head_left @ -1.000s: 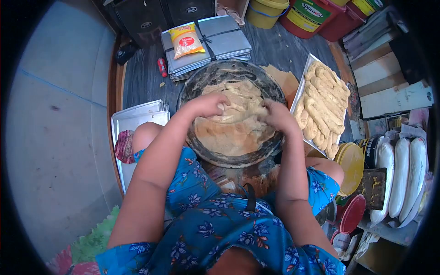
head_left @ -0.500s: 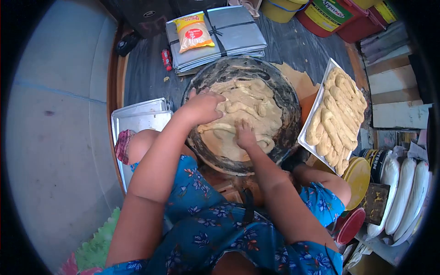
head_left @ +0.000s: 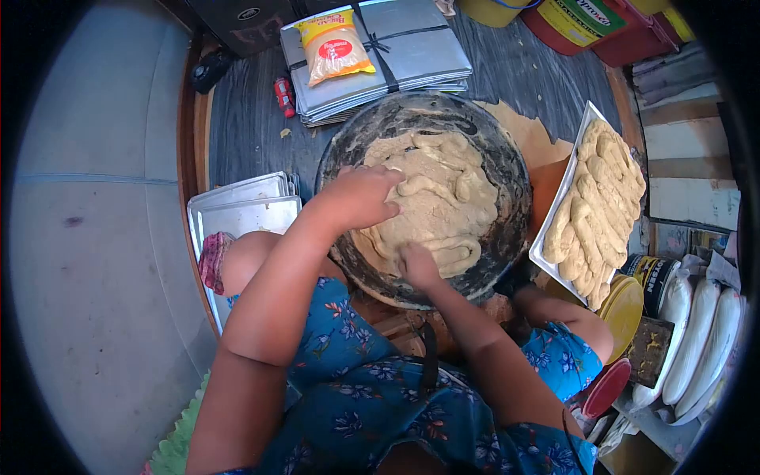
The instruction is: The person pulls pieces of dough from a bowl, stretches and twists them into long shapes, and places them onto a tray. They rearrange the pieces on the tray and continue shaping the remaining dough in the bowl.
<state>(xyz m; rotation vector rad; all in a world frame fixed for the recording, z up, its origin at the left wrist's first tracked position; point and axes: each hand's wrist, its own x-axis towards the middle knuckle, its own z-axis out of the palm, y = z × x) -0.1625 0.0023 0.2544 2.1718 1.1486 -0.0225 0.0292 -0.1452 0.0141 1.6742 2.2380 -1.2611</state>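
With 12 o'clock at the top of the view and the round dark basin [head_left: 513,158] as the dial, the person's left hand [head_left: 362,196] reaches in on the 9 o'clock side, palm down over the dough strips [head_left: 437,188]; its fingers are parted from the thumb, loosely bent and released. The right hand [head_left: 418,266] is down at 6 o'clock in the basin, low against the near end of the dough, its fingers curled inward; they are partly hidden and a little blurred, so I cannot tell whether they grasp any of it. The strips lie in loops and folds on tan crumbs, mostly from the basin's centre toward 12 and 5 o'clock. At 3 o'clock, just beside the basin, a white-rimmed tray [head_left: 565,177] carries a heap of coated strips [head_left: 600,207]. Between 11 and 12 o'clock a tied stack of metal sheets [head_left: 423,57] sits on the floor with a yellow-topped bag [head_left: 336,49] on it. A red toy [head_left: 284,97] lies at 10 o'clock, and pale metal trays [head_left: 252,214] lie at 9, near the person's knee.
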